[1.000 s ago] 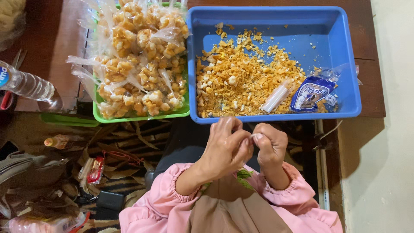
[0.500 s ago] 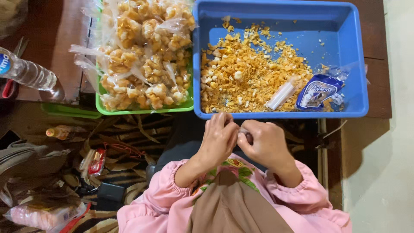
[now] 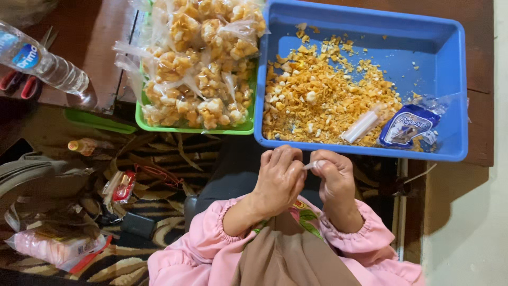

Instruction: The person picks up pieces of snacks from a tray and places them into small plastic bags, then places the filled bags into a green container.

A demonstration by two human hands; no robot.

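Both hands had closed together below the blue tub (image 3: 455, 95).
Left hand (image 3: 279, 180) and right hand (image 3: 334, 180) pinched a clear strip (image 3: 310, 166); filled bags (image 3: 198, 69) were stacked, loose snack (image 3: 323, 100) remained.

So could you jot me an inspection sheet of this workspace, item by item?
Surface: dark wooden table.
Job's things: blue tub of loose orange snack crumbs; green tray piled with filled snack bags.
Clutter: water bottle, small blue packet, white roll in the tub, oddments on the patterned floor mat.
Grippers: left hand and right hand together pinching a small clear plastic piece.
Cables: nothing seen.
Surroundings: pale wall.
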